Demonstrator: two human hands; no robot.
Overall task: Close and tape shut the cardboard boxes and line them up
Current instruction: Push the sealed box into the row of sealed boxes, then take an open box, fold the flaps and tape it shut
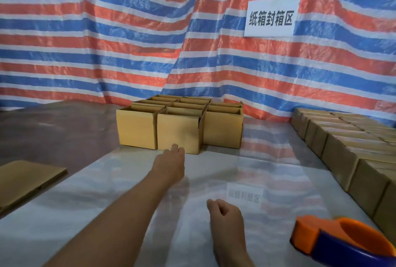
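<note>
While I am watching through the head camera, the job is looking well under way but not finished. Along the right edge of the glossy pale desk (214,170), rows of closed brown cardboard boxes (342,151) are sitting lined up side by side; whether tape is on them I cannot tell. At the far middle of the desk, a block of brown cardboard boxes with open tops (180,116) is waiting, packed touching one another, so I am judging that these are what is left to close, tape and line up. My left grip (172,158) is stretching forward with fingers straight, holding nothing, its fingertips lying at the foot of the middle front open box; contact I cannot confirm. My right grip (225,213) is hanging near me, fingers loosely curled, holding nothing. The orange and blue plastic tape dispenser (342,243) is lying untouched on the desk, to the right of that grip. A flat brown cardboard sheet (27,178) is lying at the left.
</note>
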